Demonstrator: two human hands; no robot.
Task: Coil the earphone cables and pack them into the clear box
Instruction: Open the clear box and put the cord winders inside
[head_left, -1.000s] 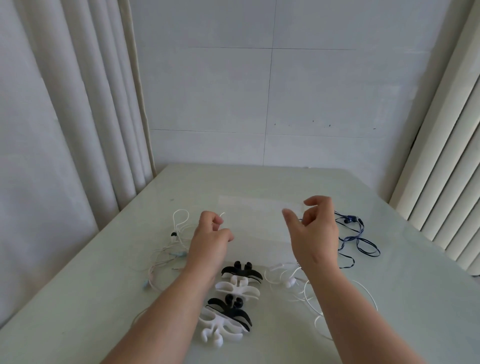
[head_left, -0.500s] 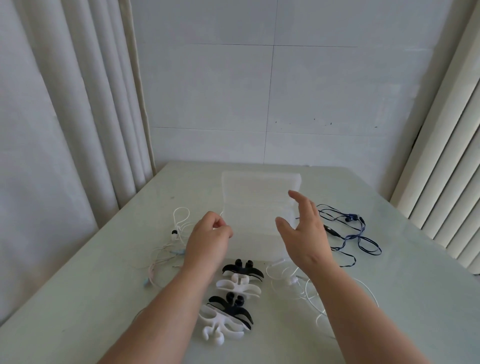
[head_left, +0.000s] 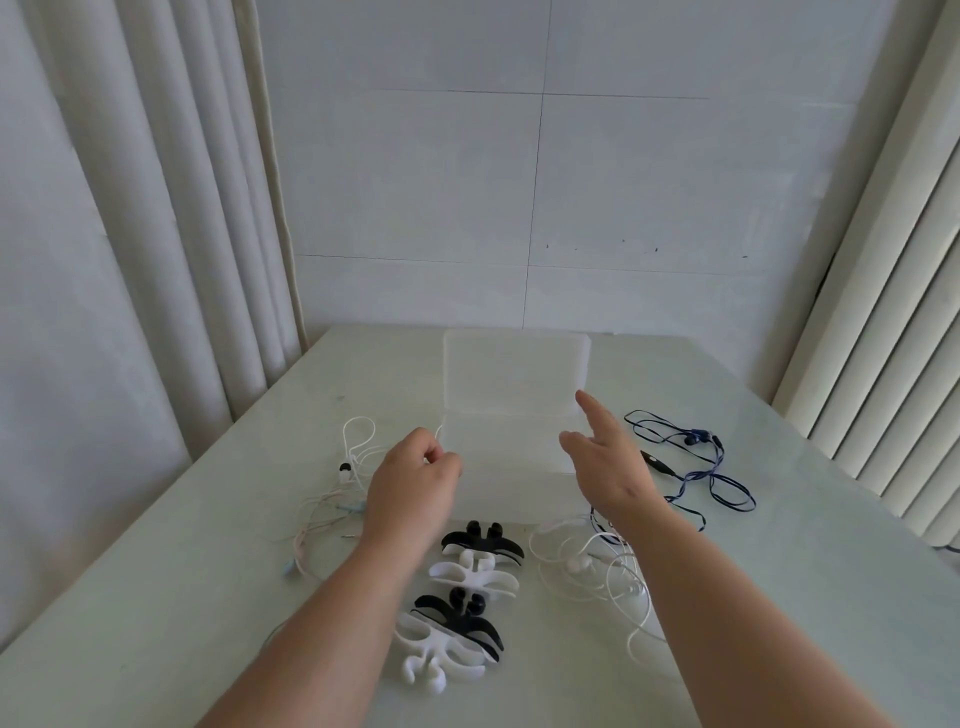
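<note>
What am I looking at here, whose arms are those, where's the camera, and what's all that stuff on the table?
There is no machine here. A person wears a wide-angle camera on the head, looking forward and down, so the two bare arms are their own.

The left hand is curled, its fingers closed near a thin white wire; whether it truly pinches the wire is hard to tell. The right hand is open and holds nothing, its forefinger stretched toward the clear box.

That box sits mid-table with its lid standing open. On the pale table lie loose earphones: a white tangle at the left, another white set under the right arm, and a dark blue set at the right. Near the front lies a row of black and white cable winders. Nothing is packed yet.
</note>
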